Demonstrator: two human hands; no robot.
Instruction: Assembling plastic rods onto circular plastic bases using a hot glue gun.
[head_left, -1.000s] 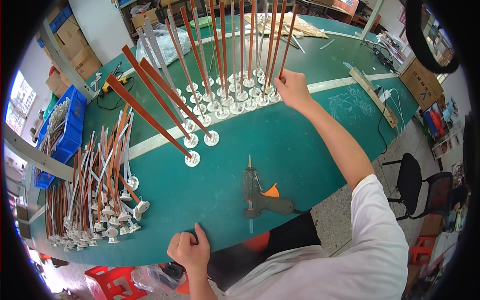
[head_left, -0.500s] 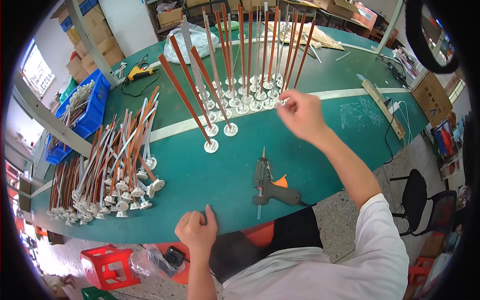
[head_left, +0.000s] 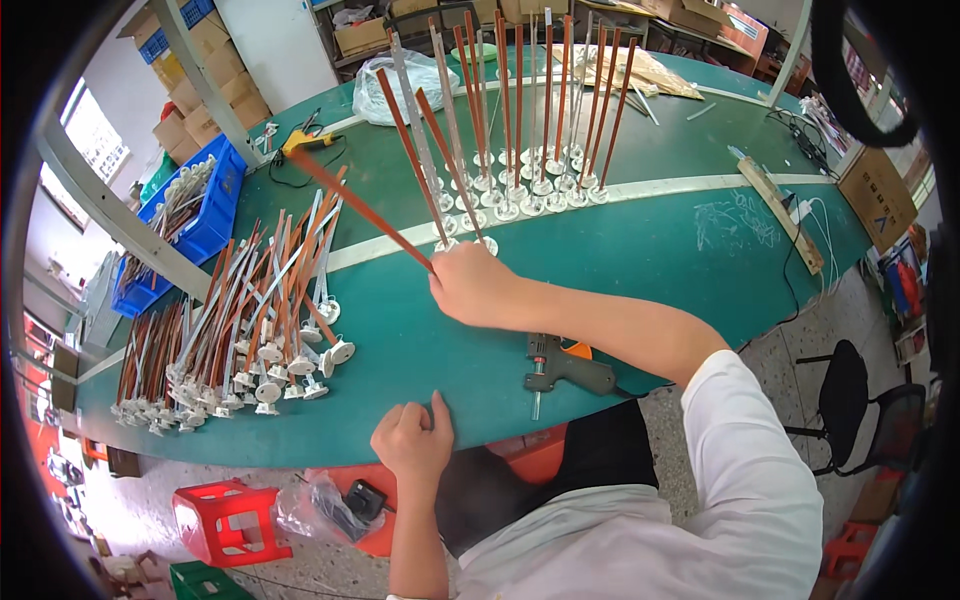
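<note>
Over the near middle of the table, my right hand [head_left: 475, 285] is closed round the lower end of a brown strip [head_left: 365, 212], which tilts up to the left. The hand hides whatever is at that end. Behind it, several brown and clear strips stand upright on round white bases [head_left: 543, 186]. My left hand [head_left: 413, 440] rests at the table's near edge, fingers curled and thumb up, with nothing seen in it. A dark glue gun [head_left: 580, 372] with an orange trigger lies to the right, partly covered by my right forearm.
A heap of brown and silvery strips with white bases [head_left: 235, 330] lies at the left. Beyond it is a blue crate [head_left: 212, 215] with more parts. A yellow tool [head_left: 300, 140], a plastic bag [head_left: 410, 85] and a wooden bar with cables [head_left: 780, 215] lie farther off.
My right hand has come left and nearer from the standing group and taken hold of the front brown strip, now lifted and tilted left. My left hand stays at the table edge.
</note>
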